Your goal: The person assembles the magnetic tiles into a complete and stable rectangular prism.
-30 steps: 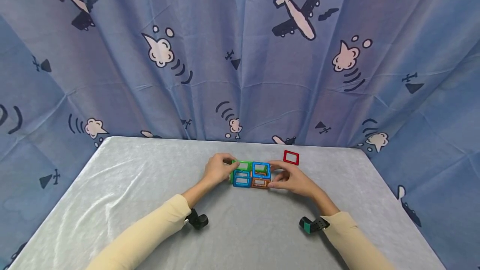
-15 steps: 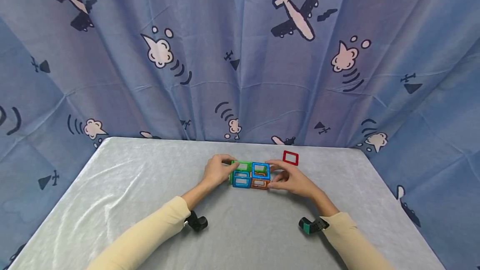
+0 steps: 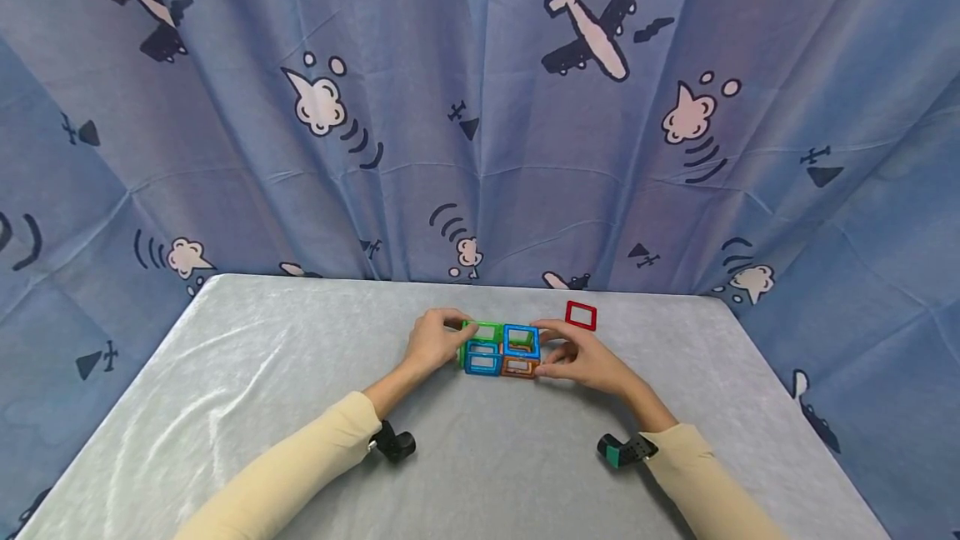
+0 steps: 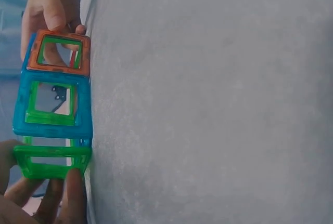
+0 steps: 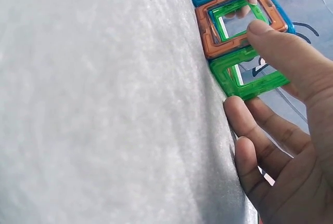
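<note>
A block of joined magnetic tiles, open square frames, stands on the table. Blue tiles (image 3: pixel 483 372) and an orange tile (image 3: pixel 519 375) form its front. Green tiles (image 4: pixel 49 172) close both ends, the right one (image 5: pixel 257 87) included. My left hand (image 3: pixel 432 342) grips the left end, thumb at the top edge, fingers against the green end tile in the left wrist view. My right hand (image 3: pixel 588 358) holds the right end. In the right wrist view its thumb lies on the orange tile (image 5: pixel 207 39) and a fingertip meets the green tile's lower corner. The block's far side is mostly hidden.
A single red square tile (image 3: pixel 581 327) lies flat behind the right hand, near the table's back edge. Pale cloth covers the table (image 3: pixel 480 457). A blue curtain (image 3: pixel 405 148) printed with airplanes hangs right behind it.
</note>
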`<state>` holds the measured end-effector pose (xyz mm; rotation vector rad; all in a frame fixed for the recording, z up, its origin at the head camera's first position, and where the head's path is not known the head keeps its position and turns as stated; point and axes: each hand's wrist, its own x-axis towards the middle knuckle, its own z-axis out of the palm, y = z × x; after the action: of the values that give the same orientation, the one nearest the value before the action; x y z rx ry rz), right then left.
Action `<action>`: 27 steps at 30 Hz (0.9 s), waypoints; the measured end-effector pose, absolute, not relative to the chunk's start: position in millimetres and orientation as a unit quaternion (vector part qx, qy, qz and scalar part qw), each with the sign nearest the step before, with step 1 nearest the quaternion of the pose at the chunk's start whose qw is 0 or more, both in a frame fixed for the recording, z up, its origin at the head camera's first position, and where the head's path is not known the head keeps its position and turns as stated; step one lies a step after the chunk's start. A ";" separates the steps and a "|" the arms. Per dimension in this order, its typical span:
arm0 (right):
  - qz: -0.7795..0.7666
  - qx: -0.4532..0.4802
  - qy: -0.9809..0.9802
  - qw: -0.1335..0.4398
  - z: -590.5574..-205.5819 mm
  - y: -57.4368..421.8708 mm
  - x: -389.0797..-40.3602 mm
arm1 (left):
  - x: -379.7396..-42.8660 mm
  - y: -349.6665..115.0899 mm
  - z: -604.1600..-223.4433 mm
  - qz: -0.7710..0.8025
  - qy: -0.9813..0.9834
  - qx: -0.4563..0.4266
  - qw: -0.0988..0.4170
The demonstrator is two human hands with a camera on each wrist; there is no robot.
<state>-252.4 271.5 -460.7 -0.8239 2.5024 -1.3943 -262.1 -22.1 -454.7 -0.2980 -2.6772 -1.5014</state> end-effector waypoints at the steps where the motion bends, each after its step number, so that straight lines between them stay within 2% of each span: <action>1: -0.466 -0.276 0.837 0.080 -461.2 271.5 -252.8 | -261.7 -23.1 -455.6 -0.492 -0.865 -0.099 0.025; 11: -0.476 -0.281 0.828 0.096 -452.1 284.9 -257.9 | -247.6 -37.4 -451.6 -0.597 -0.793 -0.089 -0.080; 20: -0.462 -0.218 0.859 0.042 -438.8 323.5 -268.2 | -244.8 -39.4 -448.9 -0.609 -0.781 -0.092 -0.104; 27: -0.422 -0.166 0.891 -0.005 -445.9 347.6 -282.9 | -242.8 -43.4 -452.1 -0.626 -0.763 -0.104 -0.122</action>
<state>-282.9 347.6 -445.9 -0.5244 2.8084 -1.3303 -242.8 -43.4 -452.1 -0.3544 -2.6047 -2.1347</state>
